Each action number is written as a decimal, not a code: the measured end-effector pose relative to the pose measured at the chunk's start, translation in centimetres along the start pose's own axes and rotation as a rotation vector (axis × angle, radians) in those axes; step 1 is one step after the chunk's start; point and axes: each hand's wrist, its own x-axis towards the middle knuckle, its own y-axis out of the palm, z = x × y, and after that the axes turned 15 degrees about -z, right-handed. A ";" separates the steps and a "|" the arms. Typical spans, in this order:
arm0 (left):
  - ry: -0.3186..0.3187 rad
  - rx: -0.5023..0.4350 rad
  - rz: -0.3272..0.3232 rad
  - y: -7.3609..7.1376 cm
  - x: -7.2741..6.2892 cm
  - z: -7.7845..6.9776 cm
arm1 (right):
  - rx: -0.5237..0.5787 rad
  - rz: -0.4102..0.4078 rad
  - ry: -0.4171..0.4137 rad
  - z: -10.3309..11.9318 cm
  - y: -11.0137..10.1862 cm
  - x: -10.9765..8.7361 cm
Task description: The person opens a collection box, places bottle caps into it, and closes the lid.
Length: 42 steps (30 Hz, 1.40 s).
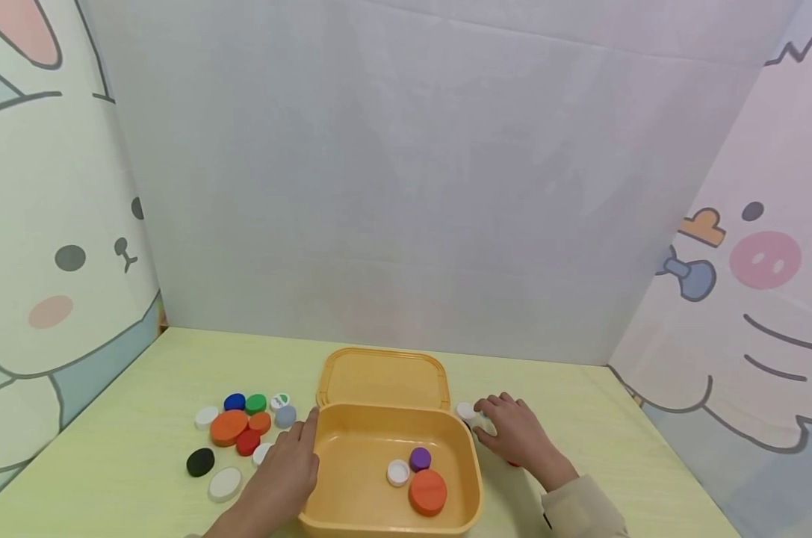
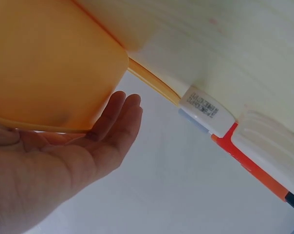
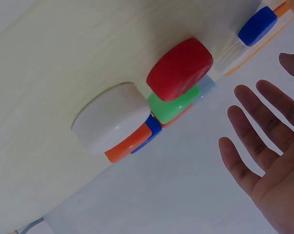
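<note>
A yellow-orange plastic box (image 1: 352,515) stands in front of me, with a white cap (image 1: 398,472), a purple cap (image 1: 420,459) and a large orange-red cap (image 1: 428,492) inside. My left hand (image 1: 286,471) holds the box by its left rim, and in the left wrist view its fingers (image 2: 119,124) lie along the outer wall. To the right of the box, my right hand (image 1: 513,430) hovers low beside a white bottle cap (image 1: 464,411). Its spread fingers (image 3: 251,117) hold nothing in the right wrist view. A red cap (image 3: 181,68) and a larger white cap (image 3: 113,117) show near it.
Behind the box lies its yellow lid (image 1: 383,379). Several caps are grouped left of it, among them a black cap (image 1: 200,462), a blue cap (image 1: 234,402) and an orange cap (image 1: 228,428). A grey-white cloth wall (image 1: 406,187) rises at the table's back.
</note>
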 end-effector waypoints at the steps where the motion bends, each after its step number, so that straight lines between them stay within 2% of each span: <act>1: -0.001 0.001 0.001 0.0 0.0 0.0 | 0.003 -0.001 -0.009 0.0 0.1 -0.1; 5: -0.004 0.001 0.000 0.0 0.0 0.0 | 0.010 0.022 -0.030 0.2 0.5 -0.4; 13: 0.003 0.000 -0.008 0.0 -0.1 0.0 | 0.020 0.091 -0.011 0.7 1.2 -0.4; 27: 0.005 0.006 -0.008 -0.2 -0.1 -0.1 | 0.031 0.111 -0.015 1.0 1.4 -0.3; 42: 0.014 0.012 -0.018 -0.1 -0.1 -0.1 | -0.047 0.150 -0.016 1.1 2.2 0.0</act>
